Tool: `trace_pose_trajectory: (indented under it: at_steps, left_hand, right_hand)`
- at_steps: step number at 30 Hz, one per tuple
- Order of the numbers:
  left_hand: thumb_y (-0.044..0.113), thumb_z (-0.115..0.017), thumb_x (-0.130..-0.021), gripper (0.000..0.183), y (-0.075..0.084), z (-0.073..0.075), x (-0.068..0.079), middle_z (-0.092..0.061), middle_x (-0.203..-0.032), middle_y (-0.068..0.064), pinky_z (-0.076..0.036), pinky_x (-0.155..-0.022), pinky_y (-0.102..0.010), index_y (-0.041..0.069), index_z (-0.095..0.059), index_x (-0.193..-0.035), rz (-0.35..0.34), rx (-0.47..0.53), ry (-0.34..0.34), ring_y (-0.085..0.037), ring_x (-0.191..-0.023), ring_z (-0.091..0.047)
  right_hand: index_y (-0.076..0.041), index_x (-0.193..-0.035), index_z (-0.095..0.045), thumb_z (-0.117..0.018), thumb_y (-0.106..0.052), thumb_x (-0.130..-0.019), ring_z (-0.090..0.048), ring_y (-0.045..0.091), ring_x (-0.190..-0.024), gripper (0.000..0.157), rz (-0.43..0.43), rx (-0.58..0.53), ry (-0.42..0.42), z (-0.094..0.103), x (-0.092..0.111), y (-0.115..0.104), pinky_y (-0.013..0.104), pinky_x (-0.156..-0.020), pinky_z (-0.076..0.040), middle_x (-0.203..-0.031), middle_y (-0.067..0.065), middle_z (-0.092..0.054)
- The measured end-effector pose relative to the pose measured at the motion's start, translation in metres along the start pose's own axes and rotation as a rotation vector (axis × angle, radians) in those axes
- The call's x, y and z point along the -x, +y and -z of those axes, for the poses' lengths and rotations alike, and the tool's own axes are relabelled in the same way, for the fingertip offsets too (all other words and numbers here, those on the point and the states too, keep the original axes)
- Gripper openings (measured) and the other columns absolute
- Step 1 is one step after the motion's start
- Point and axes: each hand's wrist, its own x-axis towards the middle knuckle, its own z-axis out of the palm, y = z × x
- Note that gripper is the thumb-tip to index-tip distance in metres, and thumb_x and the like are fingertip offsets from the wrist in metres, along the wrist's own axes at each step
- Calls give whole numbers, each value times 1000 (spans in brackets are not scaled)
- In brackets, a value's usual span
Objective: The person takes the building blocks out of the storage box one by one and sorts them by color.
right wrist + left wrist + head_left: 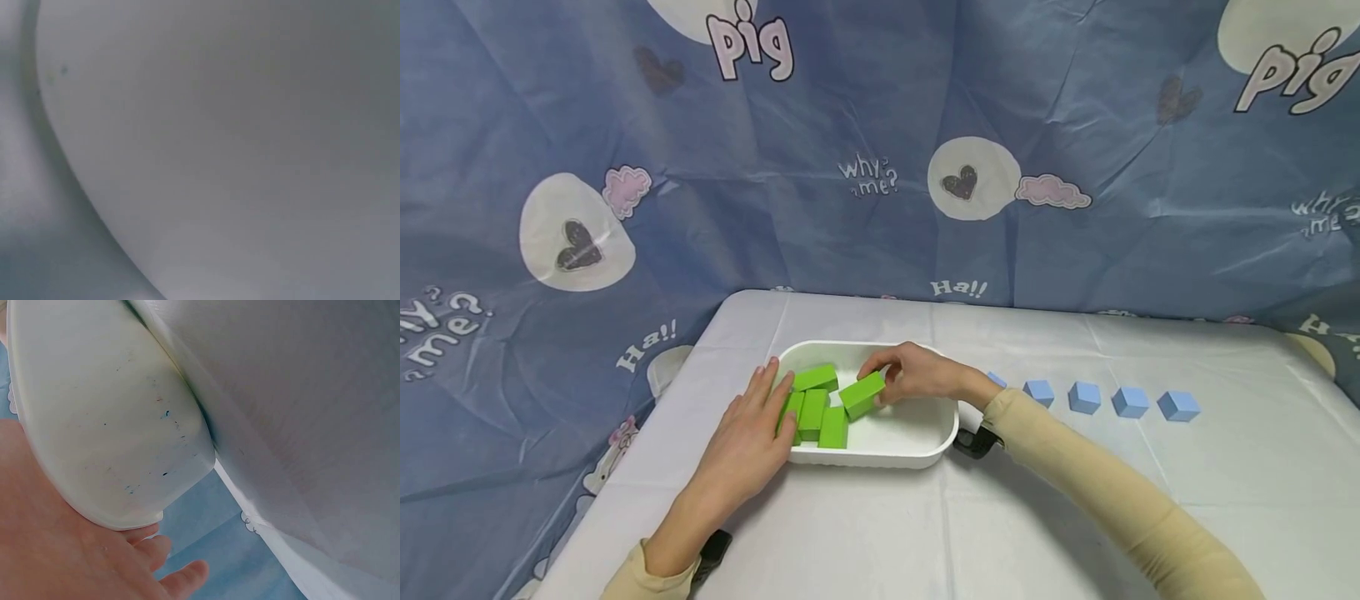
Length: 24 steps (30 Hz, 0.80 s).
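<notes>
A white oblong plastic tub (910,429) sits on the table with several green blocks (813,414) grouped in its left half. My right hand (921,372) reaches in over the tub's right end and pinches the right end of one green block (860,395), which is slightly tilted. Across the tub's left end lies my left hand (748,433), its fingers extended along the rim and partly covering the leftmost block. From the left wrist, the tub's outer wall (119,425) shows small dark marks, with the left hand (81,544) against its rim. In the right wrist view only the tub's wall (219,156) appears, blurred.
To the right of the tub, several light blue blocks (1131,402) stand in a spaced row, the nearest partly hidden by the right wrist. A white cloth covers the table (1037,517). Behind it hangs a blue printed curtain (880,233).
</notes>
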Motion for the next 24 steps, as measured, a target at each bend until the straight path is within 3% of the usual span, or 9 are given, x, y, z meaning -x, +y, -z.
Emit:
trace_pose_trajectory:
  at_steps: [10,18,24]
  left_hand:
    - [24,-42,-102,54,1,1,-1,-17,-161,-18,-20,-110,-64,0,-37,-151,0,-3,-6,-36,-148,-14]
    - [26,-39,-104,55,1,3,-1,-15,-162,-17,-19,-110,-63,1,-33,-152,-4,-40,-20,-33,-148,-13]
    - [25,-40,-104,54,2,3,-1,-16,-162,-17,-19,-111,-63,2,-34,-152,-2,-34,-21,-34,-148,-13]
  right_hand:
    - [-8,-117,-69,-74,-8,-83,-57,23,-81,34,75,-67,106,-2,3,3,31,-75,-48,-105,1,-67]
    - [-12,-116,-69,-76,-13,-85,-55,22,-88,31,86,-126,259,-3,8,0,30,-73,-50,-107,2,-65]
    - [-10,-114,-69,-77,-11,-84,-58,21,-87,32,94,-129,302,-3,11,0,29,-73,-51,-109,2,-65]
